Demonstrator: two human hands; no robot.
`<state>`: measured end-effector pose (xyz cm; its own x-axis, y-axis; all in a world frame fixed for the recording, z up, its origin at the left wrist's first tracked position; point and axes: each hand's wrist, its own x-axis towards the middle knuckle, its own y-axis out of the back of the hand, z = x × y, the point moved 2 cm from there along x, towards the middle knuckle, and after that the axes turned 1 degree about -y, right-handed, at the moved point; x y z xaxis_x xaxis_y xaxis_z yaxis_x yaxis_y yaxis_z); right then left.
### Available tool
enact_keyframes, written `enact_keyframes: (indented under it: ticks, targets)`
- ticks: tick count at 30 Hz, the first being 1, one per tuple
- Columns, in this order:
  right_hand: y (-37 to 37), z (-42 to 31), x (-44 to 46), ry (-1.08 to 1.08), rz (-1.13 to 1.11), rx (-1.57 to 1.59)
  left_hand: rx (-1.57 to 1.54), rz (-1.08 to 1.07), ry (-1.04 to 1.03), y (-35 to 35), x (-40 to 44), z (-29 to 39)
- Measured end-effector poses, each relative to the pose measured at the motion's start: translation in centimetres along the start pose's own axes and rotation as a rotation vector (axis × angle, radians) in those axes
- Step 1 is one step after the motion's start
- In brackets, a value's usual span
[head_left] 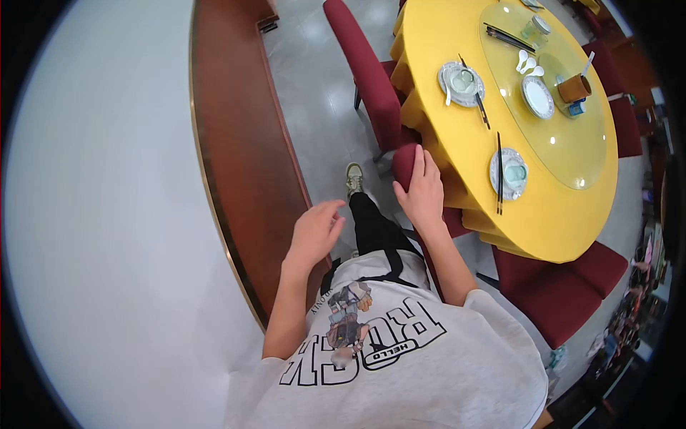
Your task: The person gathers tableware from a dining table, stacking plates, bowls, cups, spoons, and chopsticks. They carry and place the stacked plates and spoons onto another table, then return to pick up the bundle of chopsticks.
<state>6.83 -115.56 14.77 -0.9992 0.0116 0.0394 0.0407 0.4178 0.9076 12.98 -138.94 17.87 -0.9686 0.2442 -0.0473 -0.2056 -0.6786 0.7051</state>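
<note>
The round table (550, 232), draped in a bright yellow cloth that hangs in folds, fills the upper right. A large round transparent glass turntable (561, 154) lies on it, catching small bright reflections. It carries an oval-looking white plate with a patterned rim (537, 99), three white spoons (529, 66), a bundle of dark chopsticks (509, 38), a clear lidded glass jar (537, 30) and a brown cylindrical holder (574, 88).

Near the cloth's edge sit two place settings, each with a patterned plate, a clear glass vessel and dark chopsticks; the nearer plate (509, 192) has its chopsticks lying across one side.

The person's right hand (423, 194) lies on the rounded dark red upholstered chair back (404, 164) just beside the table, fingers extended; whether it grips cannot be told. The left hand (314, 232) is free in the air, fingers loosely bent.

Another dark red upholstered chair (368, 71) stands beyond. Shiny grey tiled flooring (307, 79) runs between the table and a reddish-brown wooden panel (239, 129), edged in gold, beside a plain white surface (107, 214).
</note>
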Motion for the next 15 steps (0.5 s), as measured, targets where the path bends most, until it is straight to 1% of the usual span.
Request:
enact_keyframes:
  ticks: [3,4,5,7,9,10,11,12,13,15]
  targets:
    - [-0.5,-2.2,5.9,0.085,0.092,0.041,0.078,-0.115,-0.069,1.3,6.7,-1.4]
    - [-1.0,-3.3,11.2,0.074,0.133,0.078,0.068,-0.212,-0.065,3.2,11.1,-2.1]
    - [-1.3,-4.4,12.7,0.092,0.13,0.104,0.073,-0.239,-0.075,4.0,13.0,-2.8]
    - [-2.8,-5.6,16.8,0.051,0.128,0.088,0.145,-0.27,-0.065,7.4,17.4,-3.2]
    - [-3.3,-6.4,20.4,0.063,0.116,0.024,0.18,-0.235,-0.093,10.6,21.7,-3.5]
    - [-3.2,-6.8,21.9,0.061,0.122,0.018,0.176,-0.149,-0.058,12.0,23.6,-3.8]
    - [-3.3,-7.1,23.1,0.002,0.017,0.011,0.169,-0.064,-0.019,13.1,25.2,-4.3]
    - [-3.4,-7.3,24.4,-0.059,-0.082,0.003,0.128,-0.046,-0.004,13.8,26.7,-5.3]
    - [-3.4,-7.4,25.7,-0.068,-0.067,-0.002,0.125,-0.048,-0.023,13.8,28.6,-5.9]
    - [-4.1,-7.9,27.6,-0.084,-0.079,0.034,0.027,0.046,-0.024,14.1,31.9,-7.0]
